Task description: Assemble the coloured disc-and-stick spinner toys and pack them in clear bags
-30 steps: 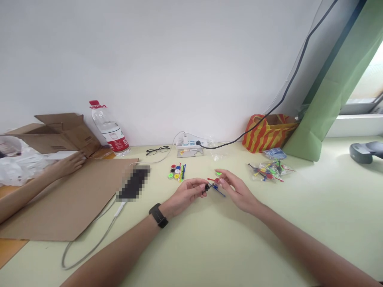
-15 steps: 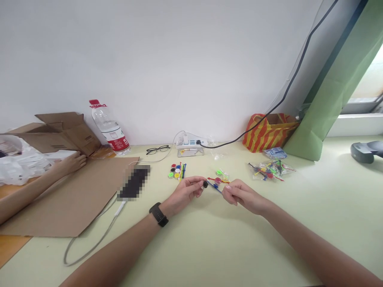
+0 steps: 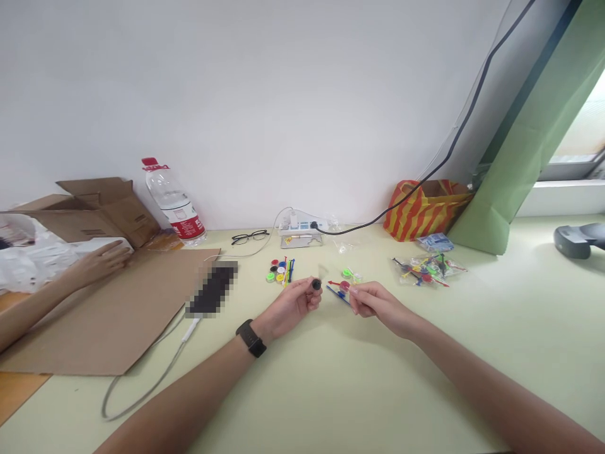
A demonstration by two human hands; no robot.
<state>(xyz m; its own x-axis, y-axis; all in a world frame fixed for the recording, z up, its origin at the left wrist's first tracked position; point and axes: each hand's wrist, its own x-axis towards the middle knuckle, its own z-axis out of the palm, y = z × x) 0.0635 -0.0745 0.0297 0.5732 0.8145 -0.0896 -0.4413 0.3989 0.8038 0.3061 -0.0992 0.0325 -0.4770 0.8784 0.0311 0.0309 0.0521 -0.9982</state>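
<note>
My left hand point(image 3: 293, 304), with a black watch on the wrist, pinches a small black round piece point(image 3: 316, 285) between thumb and fingers. A little to the right, my right hand point(image 3: 373, 301) is closed on a thin blue stick point(image 3: 338, 294) that points left toward the black piece. Just behind the stick on the table lie a red disc and stick point(image 3: 341, 285) and green pieces point(image 3: 348, 273). A small group of coloured discs and sticks point(image 3: 280, 271) lies behind my left hand.
A clear bag of coloured parts point(image 3: 426, 270) lies to the right, a striped bag point(image 3: 423, 207) behind it. Glasses point(image 3: 249, 237), a power strip point(image 3: 302, 226), a phone on a cable point(image 3: 211, 289), a bottle point(image 3: 174, 203), cardboard point(image 3: 104, 309) and another person's hand point(image 3: 97, 259) fill the left.
My left hand has drawn the black piece left, off the end of the blue stick. My right hand closed on the stick. The other person's hand shifted slightly.
</note>
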